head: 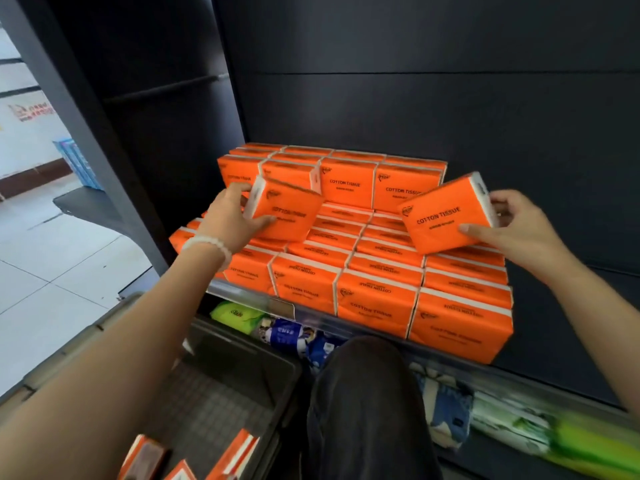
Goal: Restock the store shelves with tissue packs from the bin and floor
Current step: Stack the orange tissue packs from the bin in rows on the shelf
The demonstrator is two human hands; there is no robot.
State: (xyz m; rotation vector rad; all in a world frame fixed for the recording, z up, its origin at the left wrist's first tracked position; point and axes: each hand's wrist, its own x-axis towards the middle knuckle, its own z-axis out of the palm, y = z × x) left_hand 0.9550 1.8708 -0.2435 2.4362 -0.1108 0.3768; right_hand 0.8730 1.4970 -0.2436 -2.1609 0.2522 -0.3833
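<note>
Two orange tissue packs in hand above the stocked shelf (311, 315). Left hand (231, 216) gripping the left pack (284, 213), thumb across its printed face, fingers curled behind its white end; long axis tilted, running down from upper left to lower right, printed face toward the camera. Right hand (512, 226) holding the right pack (445, 213), thumb along its lower edge, fingers wrapped over its white end at upper right; long axis rising from lower left to upper right, "COTTON TISSUE" lettering readable along that slope. Both packs raised just over the flat front rows (377, 292), close before the taller back stack (346, 181) against the dark back panel (415, 98). White bead bracelet (207, 245) on the left wrist. Below the shelf lip, green and blue packets (263, 323) on a lower level. Dark bin (225, 386) at lower left, with more orange packs (194, 459) at its near edge. Dark-trousered knee (367, 403) in the foreground.
</note>
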